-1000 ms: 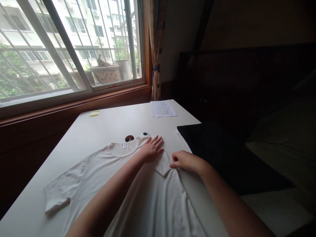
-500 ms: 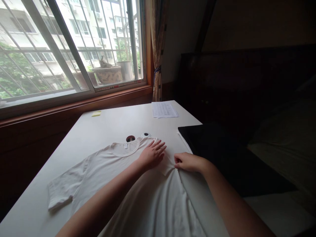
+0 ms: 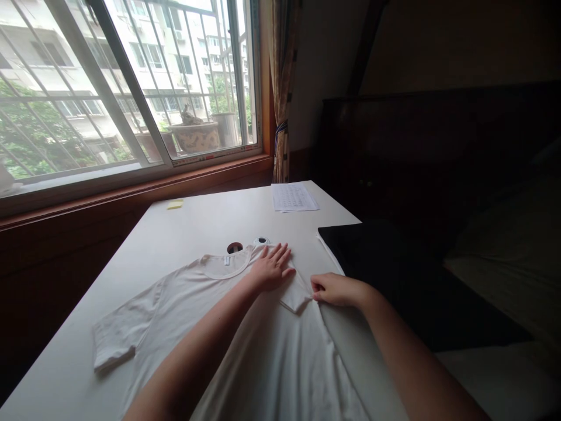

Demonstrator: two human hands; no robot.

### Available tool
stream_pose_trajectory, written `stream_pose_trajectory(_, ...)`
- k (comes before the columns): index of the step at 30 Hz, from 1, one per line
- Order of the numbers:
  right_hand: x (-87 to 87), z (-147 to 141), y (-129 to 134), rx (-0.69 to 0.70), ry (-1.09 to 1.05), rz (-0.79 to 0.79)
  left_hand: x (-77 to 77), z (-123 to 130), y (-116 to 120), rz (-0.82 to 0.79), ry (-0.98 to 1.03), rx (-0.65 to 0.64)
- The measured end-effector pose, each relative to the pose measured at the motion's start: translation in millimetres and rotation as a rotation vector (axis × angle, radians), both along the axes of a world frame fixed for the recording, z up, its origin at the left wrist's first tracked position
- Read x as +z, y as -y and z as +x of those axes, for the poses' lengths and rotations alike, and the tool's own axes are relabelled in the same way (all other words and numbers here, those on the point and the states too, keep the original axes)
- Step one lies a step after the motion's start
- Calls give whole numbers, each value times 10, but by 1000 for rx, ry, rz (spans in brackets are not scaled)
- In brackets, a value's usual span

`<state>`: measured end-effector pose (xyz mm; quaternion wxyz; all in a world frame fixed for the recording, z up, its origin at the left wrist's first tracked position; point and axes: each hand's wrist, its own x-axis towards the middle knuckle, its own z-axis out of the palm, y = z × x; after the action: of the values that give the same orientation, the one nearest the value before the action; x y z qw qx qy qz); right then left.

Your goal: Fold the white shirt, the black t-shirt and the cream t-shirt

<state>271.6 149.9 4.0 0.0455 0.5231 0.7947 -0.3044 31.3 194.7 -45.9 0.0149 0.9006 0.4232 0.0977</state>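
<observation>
White short-sleeved cotton T-shirt (image 3: pixel 245 339): lies flat, front down or up cannot be told, on the white rectangular surface (image 3: pixel 175 234), neckline at 12 o'clock, hem running off the lower edge of the view. The sleeve at 9 o'clock is spread out; the sleeve at 3 o'clock is folded in over the body, its cuff lying between the two hands.

Left hand (image 3: pixel 274 269): palm down on the shoulder of the shirt just at 3 o'clock of the neckline, fingers (image 3: pixel 280 254) released and spread, pressing the cloth flat, grasping nothing.

Right hand (image 3: pixel 335 289): at 3 o'clock of the left hand, just beside it, fingers (image 3: pixel 316 286) clenched in a pinch on the edge of the folded sleeve.

Surroundings: a round dark hole (image 3: pixel 235 248) in the surface and a small round black-and-white object (image 3: pixel 262 240) sit just at 12 o'clock of the neckline. A printed sheet of white paper (image 3: pixel 293 196) lies at the far edge, at 1 o'clock of the shirt. A small yellow sticky note (image 3: pixel 175 204) lies at 11 o'clock, well apart. A flat black slab (image 3: pixel 368 251) rests at 3 o'clock, near the right hand. A barred window (image 3: pixel 131 88) spans the far wall, with a patterned plant pot (image 3: pixel 195 135) outside on its sill.
</observation>
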Motion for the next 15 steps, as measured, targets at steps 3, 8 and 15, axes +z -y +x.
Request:
stream_pose_trajectory(3,12,1,8,-9,7,5,10,-12,-95,2,-3,6)
stream_pose_trajectory(8,85,-32,23,-22,-20,20,49,-35,-181,3,-20,-25)
stream_pose_trajectory(15,89,-445,120,196,-446,249,8,-68,-231,13,-30,-49)
